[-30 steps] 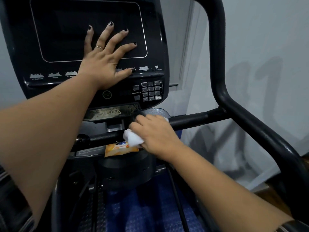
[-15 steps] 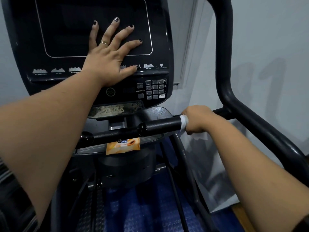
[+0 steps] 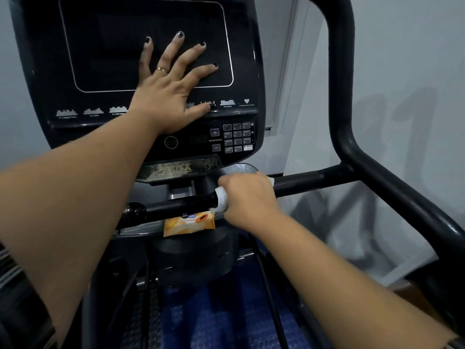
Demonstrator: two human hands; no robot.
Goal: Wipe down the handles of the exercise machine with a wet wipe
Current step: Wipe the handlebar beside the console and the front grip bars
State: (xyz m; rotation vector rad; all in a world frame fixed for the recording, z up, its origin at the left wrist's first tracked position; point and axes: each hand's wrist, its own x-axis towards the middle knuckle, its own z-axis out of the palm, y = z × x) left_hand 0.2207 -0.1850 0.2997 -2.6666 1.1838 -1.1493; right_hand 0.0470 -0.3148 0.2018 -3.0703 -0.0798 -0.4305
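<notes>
A black horizontal handle bar [image 3: 309, 181] crosses below the exercise machine's console [image 3: 241, 79]. My right hand [image 3: 249, 197] is clenched around this bar with a white wet wipe [image 3: 221, 199] wrapped between palm and bar; the wipe shows at both edges of the fist. My left hand [image 3: 173, 84] lies flat with fingers spread on the console's dark screen, holding nothing. To the left of my right hand the bar runs on to a rounded end [image 3: 134, 211].
An orange wet-wipe packet [image 3: 188, 224] lies on the ledge just under the bar. A thick black side rail [image 3: 357, 147] curves down on the right beside a white wall. A keypad [image 3: 236, 137] sits on the console's lower right. Blue flooring shows below.
My right hand slid with the wipe from the middle of the bar out to its right end, then back left to the middle. My left hand stayed on the screen.
</notes>
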